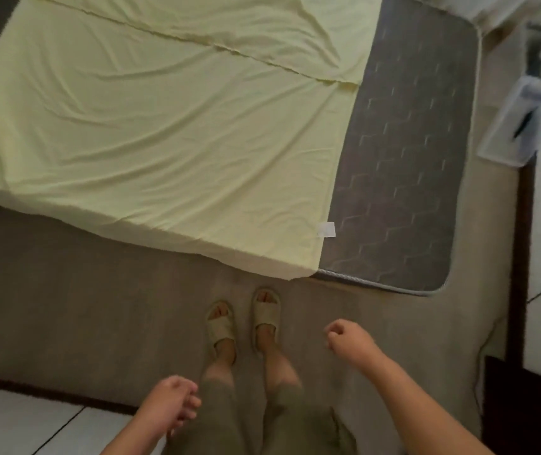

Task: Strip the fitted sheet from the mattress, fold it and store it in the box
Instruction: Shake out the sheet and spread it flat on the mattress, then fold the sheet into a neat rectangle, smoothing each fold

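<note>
Two hands are seen nearest the camera, both empty. The left hand [172, 405] is held loosely curled, fingers bent inward, nothing gripped. The right hand [347, 338] is drawn into a loose fist, also closed on nothing. Between the hands, two legs in olive trousers and two feet in two beige slippers [242, 323] are seen standing on one grey-brown rug [65, 307].

Beyond the hands, well apart from both, one pale yellow sheet [164, 126] is spread over one grey quilted mattress [400, 178]. It is already off the far-right part, where a strip of bare mattress is exposed ahead of the right hand; the near side ahead of the left hand is still covered, and a folded-back edge runs across its upper part. One small white tag [326, 230] is seen at the sheet's near edge, ahead of the right hand; any writing on it is too blurred to be read.

Far ahead and to the right of the right hand, one clear plastic box [512, 126] lies on the floor beside the mattress, blurred.
</note>
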